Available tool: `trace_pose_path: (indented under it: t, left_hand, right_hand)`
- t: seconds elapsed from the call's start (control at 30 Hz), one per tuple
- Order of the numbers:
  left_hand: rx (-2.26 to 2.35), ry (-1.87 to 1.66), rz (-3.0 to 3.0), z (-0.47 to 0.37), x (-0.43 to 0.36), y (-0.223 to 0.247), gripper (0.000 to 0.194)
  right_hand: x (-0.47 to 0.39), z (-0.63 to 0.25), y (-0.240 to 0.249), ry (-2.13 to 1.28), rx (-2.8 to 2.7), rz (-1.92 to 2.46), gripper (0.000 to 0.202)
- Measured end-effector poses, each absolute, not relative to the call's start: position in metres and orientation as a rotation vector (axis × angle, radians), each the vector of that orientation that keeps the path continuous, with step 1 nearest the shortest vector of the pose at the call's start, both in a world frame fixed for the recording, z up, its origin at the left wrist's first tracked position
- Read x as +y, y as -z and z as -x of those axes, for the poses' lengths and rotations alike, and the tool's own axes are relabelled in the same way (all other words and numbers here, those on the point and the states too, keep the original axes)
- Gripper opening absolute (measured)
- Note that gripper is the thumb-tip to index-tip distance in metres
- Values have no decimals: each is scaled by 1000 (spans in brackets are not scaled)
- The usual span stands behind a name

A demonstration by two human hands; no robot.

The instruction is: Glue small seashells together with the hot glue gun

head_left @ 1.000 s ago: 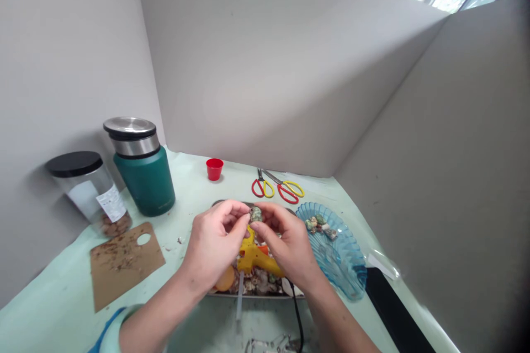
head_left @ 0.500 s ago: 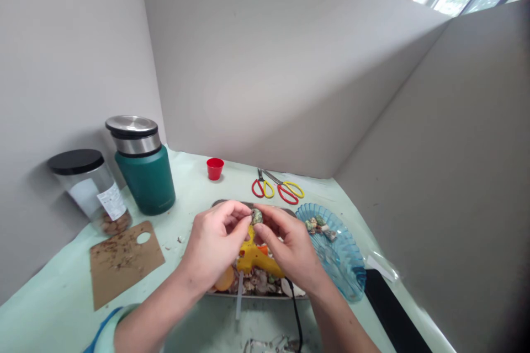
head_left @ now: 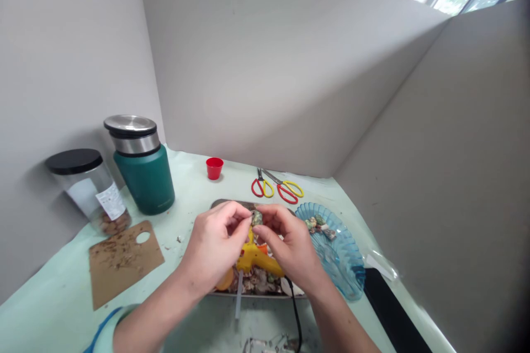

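A small green, speckled shell (head_left: 257, 218) is held up between the fingertips of both my hands. My left hand (head_left: 221, 237) pinches at its left side, thumb against forefinger; any tiny piece there is hidden. From the right, my right hand (head_left: 290, 240) grips the shell with thumb and fingers. Just below them a yellow glue gun (head_left: 259, 260) lies on a metal tray (head_left: 273, 297) full of shells, its clear glue stick (head_left: 239, 295) jutting over the near edge. A blue scalloped plate (head_left: 345, 253) to the right carries several similar shells (head_left: 318, 224).
Two pairs of scissors (head_left: 285, 187) and a red cup (head_left: 214, 168) stand toward the back. At left are a green flask (head_left: 144, 179), a black-lidded jar (head_left: 97, 193) and a brown board (head_left: 124, 265). A black cord (head_left: 296, 311) runs down the front; a black strip (head_left: 393, 309) lies right.
Almost nothing differs. My right hand's fingertips have shifted slightly over the shell, and the whole view has moved a touch.
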State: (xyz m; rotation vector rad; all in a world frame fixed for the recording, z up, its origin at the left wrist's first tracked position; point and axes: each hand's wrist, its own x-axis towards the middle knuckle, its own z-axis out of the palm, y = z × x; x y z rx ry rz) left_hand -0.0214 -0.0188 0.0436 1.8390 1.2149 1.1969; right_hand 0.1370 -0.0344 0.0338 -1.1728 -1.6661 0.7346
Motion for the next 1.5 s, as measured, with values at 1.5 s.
trace_pose_path:
  t: [1.5]
  left_hand:
    - [1126, -1121, -2015, 34, -13, -61, 16]
  right_hand:
    - [-25, -141, -37, -1527, -1108, 814, 31]
